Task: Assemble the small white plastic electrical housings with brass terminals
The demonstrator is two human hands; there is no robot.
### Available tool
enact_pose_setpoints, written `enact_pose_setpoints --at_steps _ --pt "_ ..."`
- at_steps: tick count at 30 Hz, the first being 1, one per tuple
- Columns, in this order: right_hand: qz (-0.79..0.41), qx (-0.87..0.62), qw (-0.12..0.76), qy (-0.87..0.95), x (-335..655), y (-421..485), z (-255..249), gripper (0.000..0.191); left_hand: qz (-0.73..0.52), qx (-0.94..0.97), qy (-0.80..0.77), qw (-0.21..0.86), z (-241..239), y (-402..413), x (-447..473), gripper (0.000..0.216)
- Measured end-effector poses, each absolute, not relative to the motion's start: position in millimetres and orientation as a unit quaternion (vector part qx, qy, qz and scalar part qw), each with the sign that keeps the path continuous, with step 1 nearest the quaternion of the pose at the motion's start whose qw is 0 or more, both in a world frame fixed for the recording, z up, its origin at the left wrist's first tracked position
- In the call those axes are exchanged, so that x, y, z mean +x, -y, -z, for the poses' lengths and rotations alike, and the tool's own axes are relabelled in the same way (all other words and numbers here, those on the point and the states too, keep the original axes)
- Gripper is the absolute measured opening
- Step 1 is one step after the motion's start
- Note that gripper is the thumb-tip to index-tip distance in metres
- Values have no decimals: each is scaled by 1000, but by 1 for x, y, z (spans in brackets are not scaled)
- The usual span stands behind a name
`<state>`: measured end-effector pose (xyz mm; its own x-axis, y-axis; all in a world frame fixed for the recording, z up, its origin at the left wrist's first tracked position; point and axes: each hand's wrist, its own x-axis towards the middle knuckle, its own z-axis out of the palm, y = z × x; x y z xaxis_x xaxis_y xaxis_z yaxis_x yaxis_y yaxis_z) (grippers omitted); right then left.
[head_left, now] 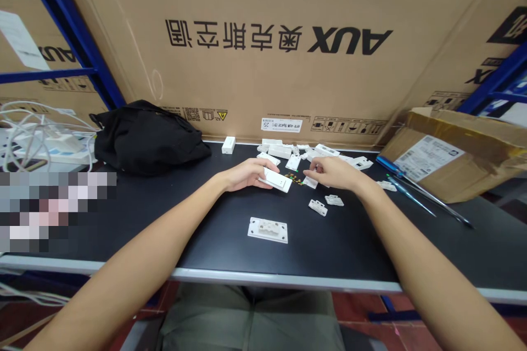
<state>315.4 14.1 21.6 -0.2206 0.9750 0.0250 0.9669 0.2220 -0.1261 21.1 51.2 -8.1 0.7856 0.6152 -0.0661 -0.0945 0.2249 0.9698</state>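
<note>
White switch panel (275, 179) gripped by left hand (247, 174) on black workbench (329, 247); right hand (331, 171) curled over plastic parts (309, 182); carton (280, 49) behind.

We see a white switch panel (275, 180) and a white socket base (267, 230) on a black workbench top (329, 241), beside a scatter of tiny green and orange parts (293, 178). Behind stands a tan cardboard carton (263, 0) printed with black lettering, flanked by blue shelf uprights (69, 27). We also see a black cloth bag (144, 140) and a blue-handled screwdriver (387, 165).
</note>
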Motion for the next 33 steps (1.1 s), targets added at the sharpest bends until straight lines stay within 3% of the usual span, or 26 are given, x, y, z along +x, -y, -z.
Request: enact_pose_setpoints --at_steps 4,9,16,33 --pt "-35 -631 63 772 311 -16 -16 31 -247 570 -224 750 9 -50 21 36" --pt "-51 -616 93 781 305 -18 -13 8 -278 556 -232 748 8 -47 22 35" --pt "-65 -561 150 812 296 -9 -27 18 -367 533 -251 720 11 -48 24 33" --pt "-127 -486 86 860 296 -2 -33 24 -409 513 -264 707 11 -50 25 33"
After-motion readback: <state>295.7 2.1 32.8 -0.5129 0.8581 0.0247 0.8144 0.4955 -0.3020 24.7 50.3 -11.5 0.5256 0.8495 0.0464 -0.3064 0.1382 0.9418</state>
